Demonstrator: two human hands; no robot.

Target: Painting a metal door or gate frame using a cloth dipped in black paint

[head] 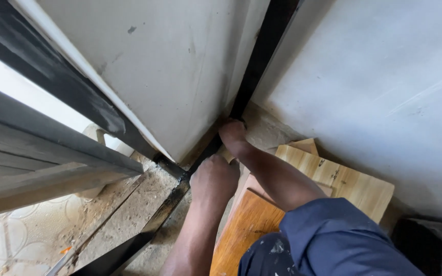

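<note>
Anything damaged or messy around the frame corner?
Yes. The black metal frame has scuffed, patchy paint, sawdust and grit cover the sill, and loose wooden boards lie stacked askew beside the hands.

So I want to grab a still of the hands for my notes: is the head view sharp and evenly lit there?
Head view: the left hand and right hand are fairly sharp but sit in shade at the corner; the white wall panel is much brighter and slightly washed out; the blue sleeve close to the lens looks soft.
</note>
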